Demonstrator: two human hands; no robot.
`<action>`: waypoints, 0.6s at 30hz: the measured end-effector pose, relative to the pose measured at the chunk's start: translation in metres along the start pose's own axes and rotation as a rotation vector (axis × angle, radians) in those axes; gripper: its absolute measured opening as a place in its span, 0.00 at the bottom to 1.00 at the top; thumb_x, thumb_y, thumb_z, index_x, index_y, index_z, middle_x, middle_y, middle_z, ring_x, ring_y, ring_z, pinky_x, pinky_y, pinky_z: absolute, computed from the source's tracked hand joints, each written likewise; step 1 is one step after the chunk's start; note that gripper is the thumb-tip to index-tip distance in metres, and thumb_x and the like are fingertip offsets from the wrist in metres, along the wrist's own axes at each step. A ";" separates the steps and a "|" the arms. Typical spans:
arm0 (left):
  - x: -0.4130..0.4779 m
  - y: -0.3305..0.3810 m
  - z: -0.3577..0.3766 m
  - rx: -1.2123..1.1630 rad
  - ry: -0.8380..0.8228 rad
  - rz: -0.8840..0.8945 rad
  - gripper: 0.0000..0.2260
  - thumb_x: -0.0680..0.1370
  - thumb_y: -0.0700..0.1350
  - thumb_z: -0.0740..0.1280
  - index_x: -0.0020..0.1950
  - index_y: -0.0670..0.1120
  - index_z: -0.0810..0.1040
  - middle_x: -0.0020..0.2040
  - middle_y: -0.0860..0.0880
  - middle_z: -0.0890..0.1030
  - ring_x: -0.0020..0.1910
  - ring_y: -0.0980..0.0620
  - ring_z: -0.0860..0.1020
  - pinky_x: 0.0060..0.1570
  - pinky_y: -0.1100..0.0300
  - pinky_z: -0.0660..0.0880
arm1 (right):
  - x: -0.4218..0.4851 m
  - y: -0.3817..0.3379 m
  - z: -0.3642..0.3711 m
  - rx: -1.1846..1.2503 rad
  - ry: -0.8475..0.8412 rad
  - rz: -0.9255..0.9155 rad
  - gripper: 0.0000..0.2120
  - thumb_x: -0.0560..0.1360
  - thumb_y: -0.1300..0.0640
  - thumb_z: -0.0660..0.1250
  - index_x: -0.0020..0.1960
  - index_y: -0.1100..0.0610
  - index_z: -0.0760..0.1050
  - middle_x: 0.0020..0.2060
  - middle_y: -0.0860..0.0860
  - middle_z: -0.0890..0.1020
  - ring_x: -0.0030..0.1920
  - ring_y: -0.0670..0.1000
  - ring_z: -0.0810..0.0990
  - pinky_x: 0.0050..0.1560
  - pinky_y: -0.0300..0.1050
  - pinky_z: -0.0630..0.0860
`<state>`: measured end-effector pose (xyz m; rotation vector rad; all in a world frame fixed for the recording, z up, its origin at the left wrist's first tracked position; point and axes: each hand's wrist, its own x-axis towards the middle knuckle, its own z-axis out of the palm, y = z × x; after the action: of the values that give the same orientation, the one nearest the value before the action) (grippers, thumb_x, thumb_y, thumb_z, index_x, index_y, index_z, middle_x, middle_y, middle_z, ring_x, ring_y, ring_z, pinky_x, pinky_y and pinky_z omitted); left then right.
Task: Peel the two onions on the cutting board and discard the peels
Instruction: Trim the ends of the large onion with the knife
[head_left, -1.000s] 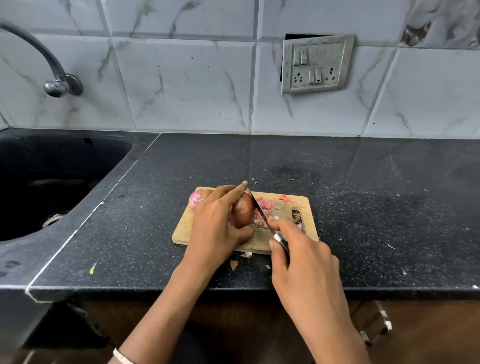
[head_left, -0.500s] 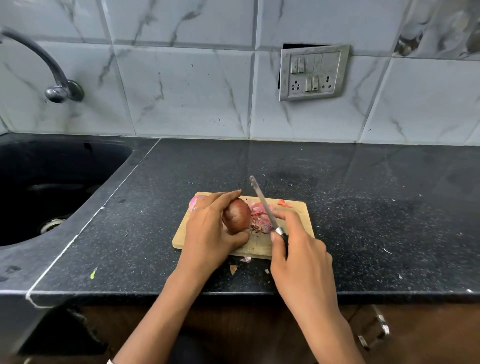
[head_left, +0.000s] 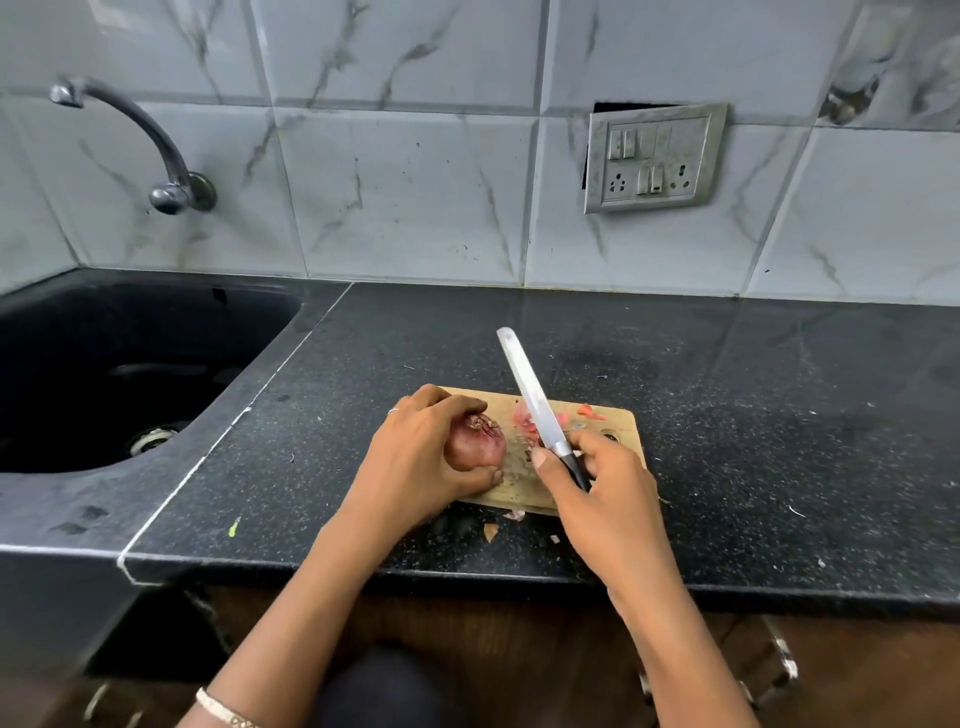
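Left hand (head_left: 415, 457) grips onion (head_left: 477, 441), right hand (head_left: 602, 483) grips knife (head_left: 535, 405).
Knife points away, raised just right of the onion.

Reddish-brown onion (head_left: 477, 447) on a pale wooden cutting board (head_left: 621, 422), pink peels (head_left: 525, 422) scattered. Black speckled countertop (head_left: 727, 415), grey-veined white marble tiles (head_left: 405, 197), silver blade, black-handled knife (head_left: 537, 402).

Left side of onion (head_left: 479, 446) and left end of cutting board (head_left: 621, 422) hidden under left grip (head_left: 415, 460); knife (head_left: 531, 396) handle mostly enclosed by right grip (head_left: 608, 486); sink (head_left: 62, 332) cut off at left picture edge.
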<state>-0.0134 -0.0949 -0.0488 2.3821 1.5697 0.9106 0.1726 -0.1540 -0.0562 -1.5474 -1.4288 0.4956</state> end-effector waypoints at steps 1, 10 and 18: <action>0.000 0.001 0.001 -0.020 0.006 -0.005 0.33 0.65 0.59 0.80 0.68 0.55 0.77 0.60 0.55 0.75 0.61 0.51 0.74 0.60 0.58 0.71 | 0.003 -0.003 0.002 0.048 -0.002 -0.005 0.11 0.77 0.45 0.70 0.50 0.52 0.81 0.39 0.48 0.83 0.42 0.51 0.82 0.46 0.57 0.80; -0.008 0.013 0.013 -0.115 0.118 0.016 0.30 0.64 0.56 0.80 0.64 0.53 0.79 0.57 0.56 0.77 0.57 0.55 0.75 0.55 0.60 0.73 | 0.023 -0.017 0.023 0.243 0.042 0.012 0.05 0.72 0.54 0.79 0.42 0.53 0.84 0.35 0.49 0.84 0.37 0.49 0.81 0.44 0.51 0.81; -0.003 0.018 0.018 -0.256 0.154 -0.019 0.28 0.66 0.51 0.81 0.65 0.50 0.78 0.57 0.56 0.78 0.55 0.58 0.76 0.55 0.68 0.70 | 0.031 -0.001 0.005 0.068 0.261 0.116 0.07 0.78 0.50 0.70 0.45 0.53 0.79 0.37 0.51 0.82 0.43 0.57 0.82 0.45 0.54 0.78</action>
<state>0.0102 -0.1019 -0.0571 2.1618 1.4222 1.2360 0.1751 -0.1235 -0.0490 -1.5826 -1.1177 0.3905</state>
